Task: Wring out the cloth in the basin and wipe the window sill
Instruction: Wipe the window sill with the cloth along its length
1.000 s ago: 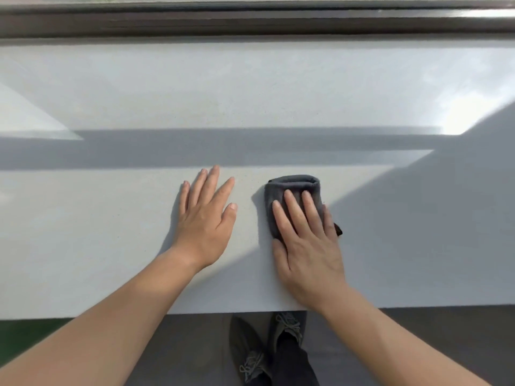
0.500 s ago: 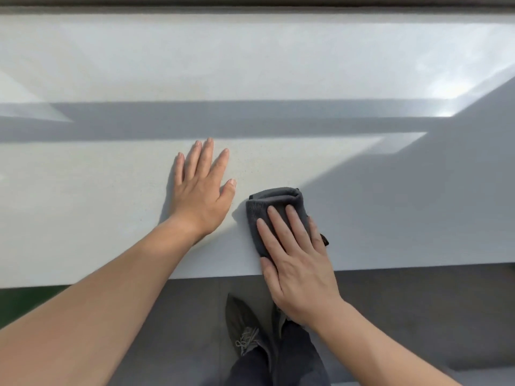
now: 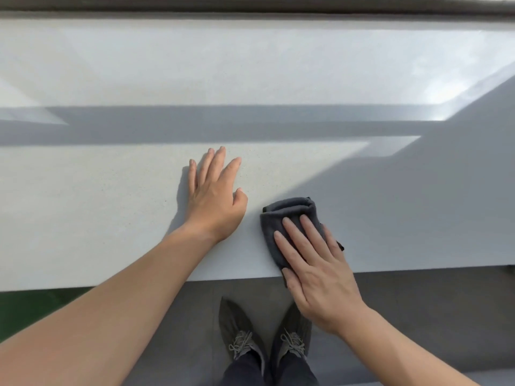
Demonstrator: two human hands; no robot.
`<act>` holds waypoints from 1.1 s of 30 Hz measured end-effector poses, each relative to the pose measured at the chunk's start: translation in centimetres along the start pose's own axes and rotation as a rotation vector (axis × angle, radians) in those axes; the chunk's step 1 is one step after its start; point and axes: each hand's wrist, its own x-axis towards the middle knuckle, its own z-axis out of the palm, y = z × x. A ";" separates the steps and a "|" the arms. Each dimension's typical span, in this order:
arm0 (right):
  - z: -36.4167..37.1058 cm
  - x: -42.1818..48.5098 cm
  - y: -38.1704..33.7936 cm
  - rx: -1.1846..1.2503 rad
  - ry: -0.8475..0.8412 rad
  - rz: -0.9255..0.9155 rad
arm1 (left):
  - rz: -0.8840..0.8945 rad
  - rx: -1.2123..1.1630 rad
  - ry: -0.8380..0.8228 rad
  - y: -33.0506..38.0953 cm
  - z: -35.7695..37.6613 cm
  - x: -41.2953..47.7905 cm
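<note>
Head view – scene: a pale sill (image 3: 111, 218) fills the middle of the frame, a dark window frame (image 3: 250, 4) along the top edge, floor and two shoes (image 3: 264, 338) at the bottom.
Cloth: the grey cloth (image 3: 289, 215), folded into a pad, lies at lower centre right, right at the sill's near edge; one corner hangs just over it.
Basin: not in view.
Progress: the cloth is already on the sill, so I judge the wringing done – wiping is the step in hand.
Done so far: the frame does not let me tell which stretches are wiped; no wet streak is clear.
Left to do: likely the rest of the sill – the far band under the window frame and both ends reach out of frame.
Right hand: right hand (image 3: 315, 274) lies palm down on the cloth, fingers (image 3: 295, 238) straight and together, pointing to the upper left; wrist and forearm run off to the lower right, past the sill's edge.
Right grip: flat and pressing, not closed round the cloth.
Left hand: left hand (image 3: 214, 196) rests flat on bare sill at centre, just left of the cloth and apart from it, fingers slightly spread toward the window.
Left grip: open, holding nothing; it looks to be bracing.
</note>
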 end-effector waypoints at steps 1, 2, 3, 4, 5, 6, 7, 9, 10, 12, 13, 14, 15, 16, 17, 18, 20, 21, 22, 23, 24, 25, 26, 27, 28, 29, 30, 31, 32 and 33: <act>-0.2 -0.1 1.7 -0.017 -0.008 -0.016 | -0.004 -0.014 -0.003 0.3 0.2 0.2; -0.4 0.0 3.5 -0.028 -0.014 0.030 | -0.011 -0.020 -0.007 0.4 0.3 0.5; -0.8 0.4 5.6 -0.022 -0.007 0.130 | -0.016 -0.021 -0.007 0.6 0.3 1.0; -1.3 1.0 7.8 -0.001 0.005 0.263 | -0.020 -0.017 -0.003 0.6 0.3 1.4; -1.7 1.8 9.6 0.019 0.013 0.388 | -0.019 -0.011 0.001 0.7 0.3 1.8; -2.1 2.5 10.7 0.031 0.015 0.480 | -0.013 -0.007 0.006 0.8 0.4 2.2; -2.2 3.1 10.8 0.028 0.024 0.530 | -0.005 -0.006 0.013 1.0 0.4 2.5; -2.0 3.7 8.9 0.005 0.050 0.494 | 0.004 -0.016 0.030 1.8 0.7 3.4; -1.7 3.5 7.6 0.001 0.041 0.413 | 0.006 -0.019 0.030 2.3 0.8 3.8; -1.2 2.3 5.9 -0.008 0.001 0.183 | 0.015 -0.009 0.023 3.2 1.2 4.7; -1.3 2.2 6.3 -0.014 -0.012 0.084 | 0.018 -0.002 0.023 3.6 1.3 5.3; -1.5 2.8 7.7 -0.016 -0.018 0.017 | 0.017 0.003 0.023 3.9 1.3 5.8; -1.7 3.7 9.4 -0.033 -0.017 0.006 | 0.014 0.007 0.027 4.2 1.2 6.3; -2.1 5.2 11.1 -0.030 -0.019 0.064 | 0.009 0.012 0.034 4.3 1.1 6.9; -2.6 7.1 12.8 -0.005 -0.008 0.172 | 0.002 0.019 0.037 4.5 0.9 7.5; -3.0 9.2 14.3 0.034 0.010 0.297 | -0.004 0.023 0.035 4.6 0.8 8.0; -3.3 12.7 14.9 0.048 0.035 0.455 | -0.022 0.017 0.027 5.0 0.7 9.2; -3.1 13.4 14.3 0.019 0.052 0.452 | -0.036 0.010 0.030 5.3 0.6 9.8; -2.8 13.4 13.3 -0.004 0.060 0.389 | -0.051 0.005 0.038 5.5 0.6 10.4; -2.4 12.8 12.5 -0.012 0.058 0.291 | -0.065 0.003 0.049 5.9 0.6 11.0; -2.2 11.9 12.2 -0.010 0.053 0.176 | -0.073 0.008 0.062 6.2 0.5 11.6; -2.2 11.1 12.5 -0.006 0.032 0.069 | -0.072 0.019 0.071 6.3 0.6 12.1; -2.4 11.0 13.5 -0.007 0.012 -0.014 | -0.067 0.033 0.073 6.4 0.7 12.6; -2.6 11.5 15.0 -0.020 0.003 -0.060 | -0.062 0.049 0.068 6.3 0.8 13.0; -3.1 12.6 16.6 -0.039 0.005 -0.055 | -0.060 0.068 0.060 6.1 1.0 13.6; -3.5 14.2 18.2 -0.038 0.023 0.007 | -0.070 0.096 0.051 5.9 1.3 14.0; -3.9 16.0 19.6 -0.009 0.036 0.112 | -0.084 0.136 0.048 5.8 1.7 14.3; -4.4 17.8 20.4 0.041 0.032 0.234 | -0.098 0.183 0.054 5.7 2.0 14.5; -4.6 19.4 20.5 0.080 0.018 0.330 | -0.108 0.222 0.062 5.7 2.2 14.6; -4.5 20.5 19.9 0.091 0.016 0.378 | -0.116 0.241 0.069 5.7 2.4 14.7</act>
